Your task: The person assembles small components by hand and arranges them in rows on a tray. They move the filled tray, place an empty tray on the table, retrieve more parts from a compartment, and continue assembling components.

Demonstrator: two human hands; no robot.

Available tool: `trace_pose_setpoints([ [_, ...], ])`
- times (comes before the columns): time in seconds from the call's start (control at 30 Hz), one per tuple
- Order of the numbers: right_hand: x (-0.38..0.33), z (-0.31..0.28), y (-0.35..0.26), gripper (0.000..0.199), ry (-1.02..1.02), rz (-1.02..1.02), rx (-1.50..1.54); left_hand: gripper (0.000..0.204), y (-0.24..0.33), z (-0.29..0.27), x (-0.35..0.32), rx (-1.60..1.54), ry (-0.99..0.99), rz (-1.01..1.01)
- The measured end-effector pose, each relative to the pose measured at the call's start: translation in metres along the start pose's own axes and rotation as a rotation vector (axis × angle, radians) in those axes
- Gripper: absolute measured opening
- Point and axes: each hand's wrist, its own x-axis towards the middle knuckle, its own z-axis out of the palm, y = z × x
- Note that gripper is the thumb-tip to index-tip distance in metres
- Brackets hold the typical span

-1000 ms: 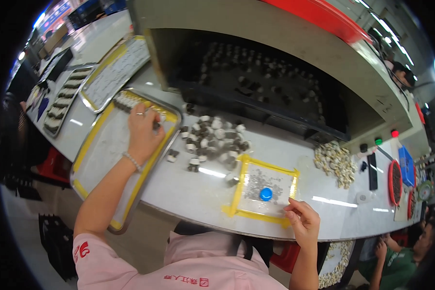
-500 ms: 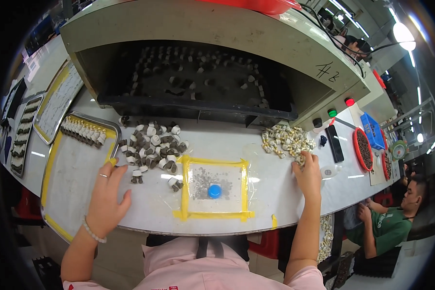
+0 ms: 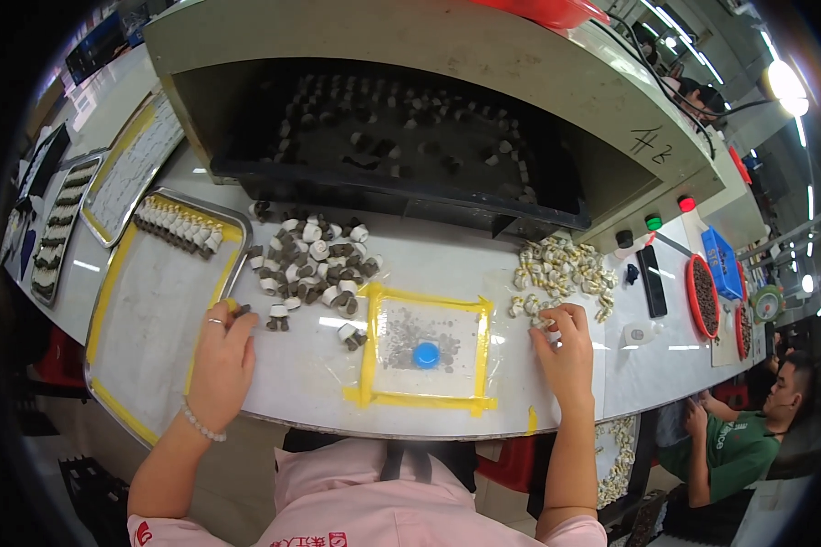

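My left hand (image 3: 223, 360) is over the right edge of a metal tray (image 3: 160, 333) lined with yellow tape, its fingertips closed around a small dark grey piece (image 3: 244, 311). A yellow cover shows on one fingertip. Right of it lies a heap of small white-and-grey figures (image 3: 310, 260). My right hand (image 3: 567, 356) pinches at the near edge of a heap of small white-and-yellow pieces (image 3: 566, 269); its fingers partly hide what they hold. Between my hands a yellow-taped square (image 3: 429, 397) on the table carries a blue round cap (image 3: 426, 356) amid wet-looking spots.
Ahead stands a large beige oven-like box (image 3: 410, 41) with figures inside its dark opening. Rows of figures (image 3: 178, 226) fill the tray's far end. To the right are a black phone-like slab (image 3: 651, 281), a red basket (image 3: 702, 296) and a blue bin (image 3: 721, 263). A co-worker (image 3: 748, 447) sits at right.
My right hand has drawn back from the heap toward me, and some pieces now lie nearer its edge. My left fingers have closed together, with a dark piece at their tips. The view has shifted slightly.
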Motion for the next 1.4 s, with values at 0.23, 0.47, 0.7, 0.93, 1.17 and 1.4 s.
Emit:
trace_pose_setpoints([
  [0.23,-0.009,0.004,-0.004,0.016,0.068,-0.064,0.061,0.037,0.021,0.005,-0.009,-0.277,-0.088,0.001],
  [0.47,-0.027,0.017,-0.048,0.018,-0.233,-0.112,0.345,0.036,0.024,0.014,-0.014,-0.339,-0.007,-0.002],
  [0.7,-0.018,0.017,-0.059,0.028,-0.3,-0.27,0.183,0.036,0.027,0.006,-0.015,-0.361,-0.129,0.016],
  [0.93,-0.02,0.017,-0.052,0.031,-0.302,-0.149,0.245,0.028,0.037,0.01,-0.012,-0.54,-0.112,-0.013],
  [1.17,-0.017,0.022,-0.048,0.026,-0.173,-0.398,0.089,0.023,0.077,0.037,-0.015,-1.604,-0.188,-0.37],
  [1.4,-0.009,0.023,-0.054,0.024,-0.228,-0.477,0.101,0.03,0.095,0.062,-0.007,-1.784,-0.295,-0.468],
])
